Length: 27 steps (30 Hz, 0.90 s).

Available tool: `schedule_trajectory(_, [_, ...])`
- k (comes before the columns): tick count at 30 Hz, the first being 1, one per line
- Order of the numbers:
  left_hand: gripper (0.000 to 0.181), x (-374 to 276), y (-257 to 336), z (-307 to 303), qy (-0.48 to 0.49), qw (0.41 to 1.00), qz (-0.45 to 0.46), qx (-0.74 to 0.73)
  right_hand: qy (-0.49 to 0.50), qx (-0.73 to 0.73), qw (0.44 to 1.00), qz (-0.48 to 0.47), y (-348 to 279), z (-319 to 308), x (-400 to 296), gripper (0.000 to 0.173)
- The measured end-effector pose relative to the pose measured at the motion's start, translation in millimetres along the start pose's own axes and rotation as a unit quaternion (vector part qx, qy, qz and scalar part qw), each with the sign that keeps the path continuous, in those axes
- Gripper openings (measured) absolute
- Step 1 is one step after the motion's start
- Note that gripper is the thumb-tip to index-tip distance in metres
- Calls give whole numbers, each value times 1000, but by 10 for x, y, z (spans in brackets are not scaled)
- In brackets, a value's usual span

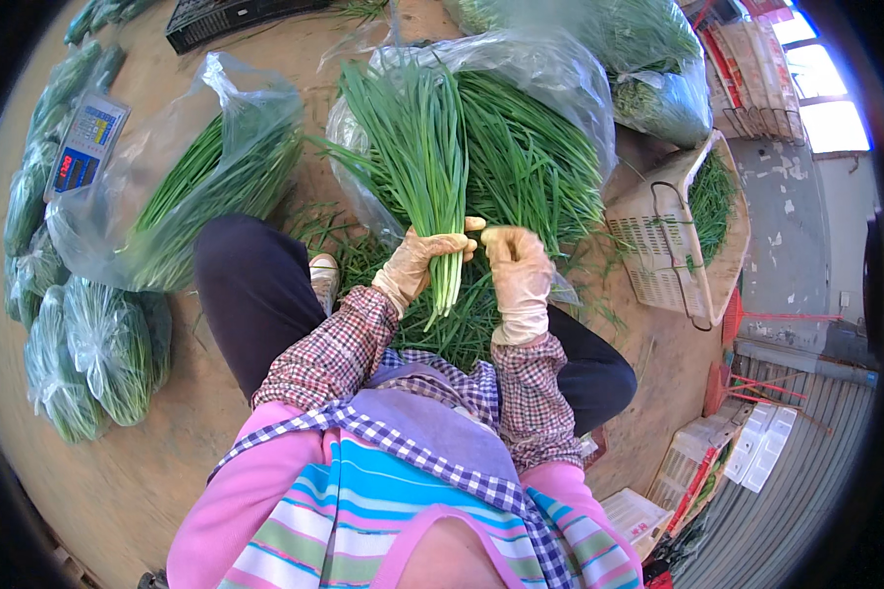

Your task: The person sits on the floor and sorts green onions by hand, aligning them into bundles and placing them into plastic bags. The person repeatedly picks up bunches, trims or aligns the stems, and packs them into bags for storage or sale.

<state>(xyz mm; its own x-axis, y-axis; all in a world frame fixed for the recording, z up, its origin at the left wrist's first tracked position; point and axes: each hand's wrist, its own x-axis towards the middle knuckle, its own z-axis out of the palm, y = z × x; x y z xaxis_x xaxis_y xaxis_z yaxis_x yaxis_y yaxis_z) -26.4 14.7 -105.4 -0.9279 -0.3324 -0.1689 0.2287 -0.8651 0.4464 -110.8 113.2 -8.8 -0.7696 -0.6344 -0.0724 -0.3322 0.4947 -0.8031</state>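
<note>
My left hand, in a pale glove, is closed around the lower stalks of a bunch of garlic chives; the leaves fan upward and the pale cut ends point down towards me. My right hand, also gloved, is just right of the bunch with curled fingers; whether anything thin is between them is not visible. Behind the bunch, more long green chives lie in an open clear plastic bag. Loose green trimmings are heaped below my hands, between my legs.
Left stands a bag of chives beside a digital scale; several filled bags line the floor beyond. A white plastic crate with greens is at right, a black crate at the top. Brooms lie far right.
</note>
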Motion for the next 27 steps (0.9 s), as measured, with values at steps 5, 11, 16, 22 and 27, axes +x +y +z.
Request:
schedule_trajectory(5, [51,-3,-54,135,11,994,82,74,27,-259,961,-95,-183,233,238,45])
schedule_trajectory(11, [55,29,-44,80,-30,994,72,81,109,35,990,-83,105,374,220,16])
schedule_trajectory(16, [37,71,-106,17,8,987,35,-154,103,272,956,-22,175,420,161,13])
schedule_trajectory(22, [29,107,-102,-34,26,986,45,-155,91,293,951,-42,276,442,93,10])
schedule_trajectory(27, [32,134,-98,-148,80,991,56,-92,31,479,877,2,87,325,-85,12])
